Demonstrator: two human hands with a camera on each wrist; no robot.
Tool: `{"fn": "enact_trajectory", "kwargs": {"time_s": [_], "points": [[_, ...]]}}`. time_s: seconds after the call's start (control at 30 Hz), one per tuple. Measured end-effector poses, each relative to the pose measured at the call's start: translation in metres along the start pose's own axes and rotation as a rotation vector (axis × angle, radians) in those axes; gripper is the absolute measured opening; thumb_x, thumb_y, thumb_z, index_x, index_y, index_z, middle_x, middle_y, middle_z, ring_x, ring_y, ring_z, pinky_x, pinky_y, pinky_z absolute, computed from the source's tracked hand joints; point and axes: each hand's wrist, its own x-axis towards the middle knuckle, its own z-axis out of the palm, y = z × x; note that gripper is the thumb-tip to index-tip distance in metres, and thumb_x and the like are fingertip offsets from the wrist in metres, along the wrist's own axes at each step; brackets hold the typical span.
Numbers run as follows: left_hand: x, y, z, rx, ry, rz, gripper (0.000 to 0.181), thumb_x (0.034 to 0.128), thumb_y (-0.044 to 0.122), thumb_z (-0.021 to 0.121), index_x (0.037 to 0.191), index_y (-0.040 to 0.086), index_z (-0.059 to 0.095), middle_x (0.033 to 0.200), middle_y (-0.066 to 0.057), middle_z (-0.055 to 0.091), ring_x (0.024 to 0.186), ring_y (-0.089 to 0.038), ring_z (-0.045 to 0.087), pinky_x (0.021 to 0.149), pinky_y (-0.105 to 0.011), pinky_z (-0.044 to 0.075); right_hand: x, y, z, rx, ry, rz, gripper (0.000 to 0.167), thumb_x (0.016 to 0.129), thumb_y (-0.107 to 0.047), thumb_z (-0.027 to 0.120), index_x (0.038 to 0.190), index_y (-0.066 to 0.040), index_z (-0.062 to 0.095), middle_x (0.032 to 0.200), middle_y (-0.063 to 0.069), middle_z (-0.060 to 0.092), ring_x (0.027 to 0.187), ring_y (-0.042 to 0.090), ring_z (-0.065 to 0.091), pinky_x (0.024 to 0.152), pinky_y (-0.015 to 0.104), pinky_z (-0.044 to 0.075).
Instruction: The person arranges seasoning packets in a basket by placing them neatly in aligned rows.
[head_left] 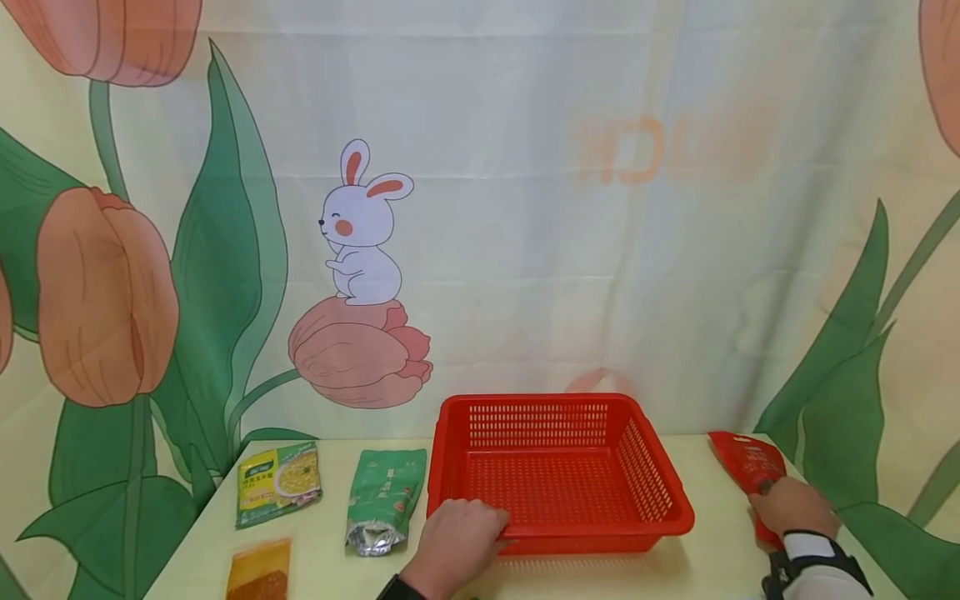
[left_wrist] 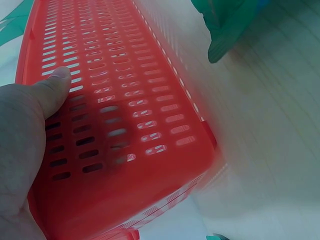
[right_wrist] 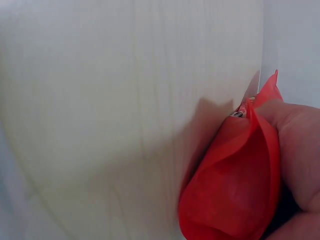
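A red plastic basket [head_left: 540, 543] with slotted walls stands at the middle of the table. My left hand [head_left: 461, 542] grips its rim at the near left corner; in the left wrist view the thumb [left_wrist: 56, 92] lies against the slotted wall [left_wrist: 125, 165], and the other fingers are mostly hidden. At the table's right side my right hand [head_left: 797, 507] holds a red packet [head_left: 742, 458]. The right wrist view shows this red packet [right_wrist: 230, 195] pinched at its side by the right hand [right_wrist: 302, 155], its bottom fold towards the camera.
Left of the basket lies a green pouch [head_left: 386, 492] with a silver end. Farther left are a yellow-green packet [head_left: 277, 485] and an orange-brown packet [head_left: 258, 571] near the front. A curtain with tulips and a rabbit [head_left: 363, 267] hangs behind the table.
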Motion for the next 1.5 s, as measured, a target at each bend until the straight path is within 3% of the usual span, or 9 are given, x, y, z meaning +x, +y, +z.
{"fn": "enact_trajectory", "kwargs": {"time_s": [0.23,0.43,0.7,0.9,1.23,1.5], "points": [[0.0,0.001,-0.001,-0.014,-0.009,-0.011,0.017,0.0872,0.037,0.08,0.095,0.022,0.08,0.07,0.01,0.071,0.055,-0.006,0.051,0.064,-0.023,0.051,-0.002,0.0,-0.001,0.021,0.017,-0.008,0.041,0.094,-0.029,0.067,0.096,0.012,0.066,0.076,0.018,0.064,0.071,0.032,0.055,0.066,0.042,0.045],[0.0,0.001,0.0,0.0,-0.004,-0.004,0.015,0.088,0.037,0.08,0.092,0.023,0.079,0.069,0.01,0.07,0.055,-0.007,0.049,0.061,-0.024,0.048,-0.004,0.001,-0.003,0.047,0.011,-0.007,0.043,0.094,-0.028,0.066,0.101,0.014,0.064,0.079,0.02,0.064,0.072,0.032,0.054,0.067,0.042,0.043],[0.001,0.001,0.001,-0.015,-0.008,-0.01,0.017,0.0876,0.037,0.08,0.095,0.022,0.08,0.07,0.009,0.071,0.055,-0.007,0.051,0.062,-0.024,0.05,-0.01,0.004,-0.007,0.067,-0.003,-0.092,0.035,0.093,-0.029,0.066,0.081,0.004,0.065,0.067,0.01,0.058,0.065,0.026,0.052,0.059,0.036,0.041],[0.001,0.001,-0.002,-0.026,-0.021,-0.019,0.018,0.0878,0.037,0.08,0.096,0.021,0.08,0.071,0.009,0.072,0.056,-0.006,0.051,0.064,-0.024,0.051,-0.016,0.004,-0.01,0.1,-0.038,-0.131,0.035,0.093,-0.028,0.065,0.079,0.004,0.064,0.066,0.01,0.058,0.064,0.024,0.052,0.054,0.031,0.041],[0.002,0.004,-0.001,-0.015,-0.027,-0.018,0.019,0.0879,0.038,0.08,0.095,0.021,0.08,0.069,0.009,0.07,0.054,-0.007,0.05,0.063,-0.023,0.05,-0.046,-0.02,-0.032,0.151,0.058,-0.206,0.038,0.094,-0.035,0.061,0.072,-0.003,0.057,0.064,0.009,0.058,0.06,0.022,0.055,0.051,0.031,0.042],[0.003,0.002,0.001,-0.027,-0.019,-0.028,0.021,0.0865,0.038,0.081,0.096,0.02,0.08,0.07,0.008,0.071,0.055,-0.007,0.052,0.067,-0.025,0.054,-0.088,-0.059,-0.053,0.276,0.099,-0.282,0.04,0.093,-0.036,0.065,0.088,0.003,0.059,0.068,0.009,0.062,0.058,0.021,0.056,0.05,0.032,0.047]]}}
